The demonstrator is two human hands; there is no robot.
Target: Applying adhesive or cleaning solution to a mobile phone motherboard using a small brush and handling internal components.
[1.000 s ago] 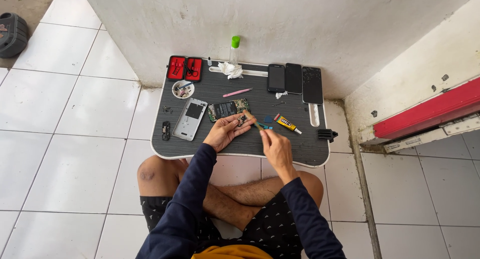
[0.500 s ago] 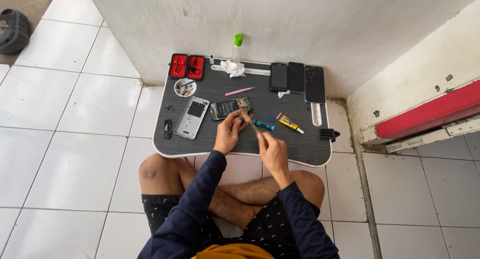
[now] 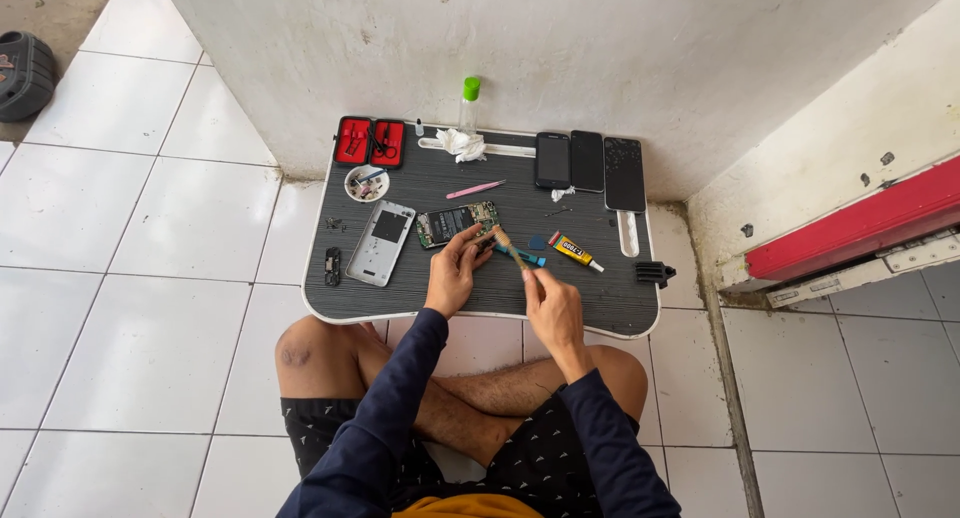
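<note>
Wooden brush (image 3: 508, 246) sits pinched in my right hand (image 3: 553, 308), slanting up-left toward the opened phone (image 3: 458, 222). My left hand (image 3: 456, 270) fingers press that phone, which lies crosswise.

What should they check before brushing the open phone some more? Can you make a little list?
1. Left hand steadying the opened phone: ok, fingers rest on it.
2. Right hand gripping the brush: ok.
3. Brush tip on the phone: cannot tell, too small.
4. Glue tube clear of the brush: ok, it lies apart.
5. Silver back cover out of the way: ok.
</note>
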